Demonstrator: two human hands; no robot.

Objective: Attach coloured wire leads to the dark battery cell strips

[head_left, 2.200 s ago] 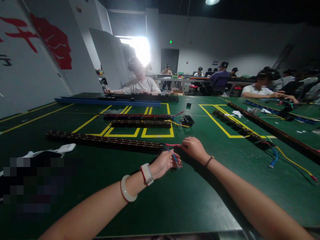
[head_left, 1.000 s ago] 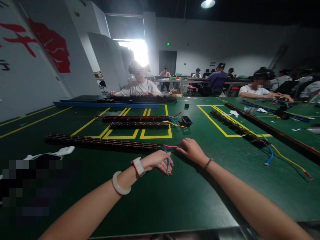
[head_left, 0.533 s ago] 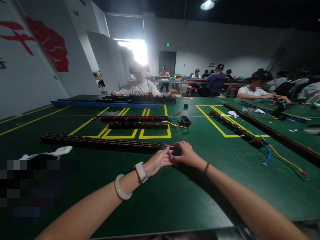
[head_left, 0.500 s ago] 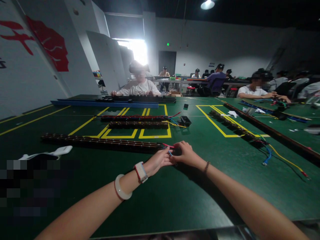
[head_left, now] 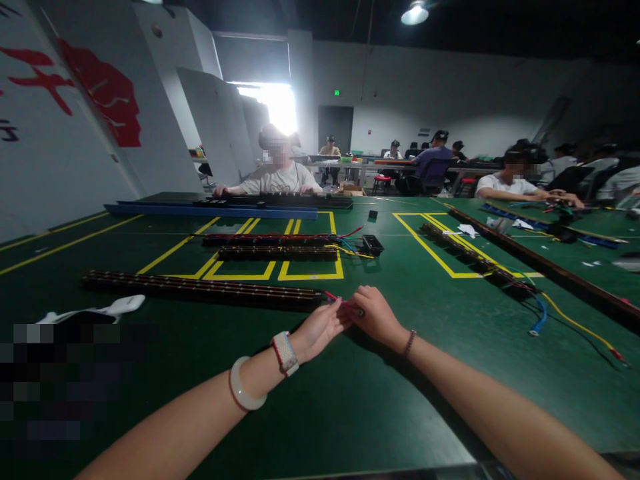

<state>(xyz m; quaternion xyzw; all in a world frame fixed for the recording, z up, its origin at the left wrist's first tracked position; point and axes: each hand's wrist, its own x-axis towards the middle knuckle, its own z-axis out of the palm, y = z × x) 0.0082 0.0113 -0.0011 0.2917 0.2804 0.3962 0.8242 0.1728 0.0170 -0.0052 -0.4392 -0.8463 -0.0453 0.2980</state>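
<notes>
Red wire (head_left: 336, 300) runs between both hands — the left hand (head_left: 317, 329) and the right hand (head_left: 375, 315) meet fingertip to fingertip, pinched on it at the near end of a long dark strip (head_left: 200, 288). All of it lies on the green table (head_left: 350, 400) — two more strips (head_left: 275, 247) sit farther back inside yellow tape lines (head_left: 310, 272).

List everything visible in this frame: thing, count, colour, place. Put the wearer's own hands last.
Table: one, green with yellow lines, foreground.
Near strip: one, dark, long, ends at the hands.
Far strips: two, dark, inside the yellow boxes.
Red wire: one, at the near strip's right end.
Black box: one, right of the far strips.
Loose wires: blue and yellow, right.
White cloth: one, left.
People: several, seated behind.
Left hand: pinching at the wire.
Right hand: fingers on the wire, touching the left.
</notes>
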